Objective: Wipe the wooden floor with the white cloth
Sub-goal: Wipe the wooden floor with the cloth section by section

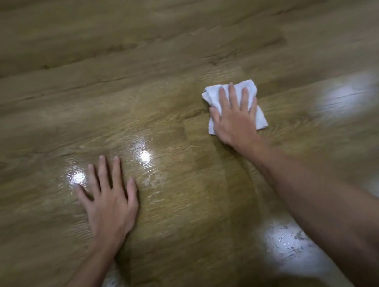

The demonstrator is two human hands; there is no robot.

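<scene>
the cloth [234, 108] lies folded flat on the floor [167, 46], right of centre in the frame. the right hand [234, 118] presses it with fingers spread straight, cloth showing past the fingertips and both sides. best to keep the palm flat and the pressure even, stroking along the grain. the left hand [109, 196], lower left, rests spread on bare floor as a brace.

The wooden floor [118, 55] is a yellowish olive-brown with darker streaked grain running along its planks. A damp band across its middle reads a deeper golden brown. Bright white glare patches [145, 156] dot its glossy finish. The folded cloth [260, 119] is plain white.
</scene>
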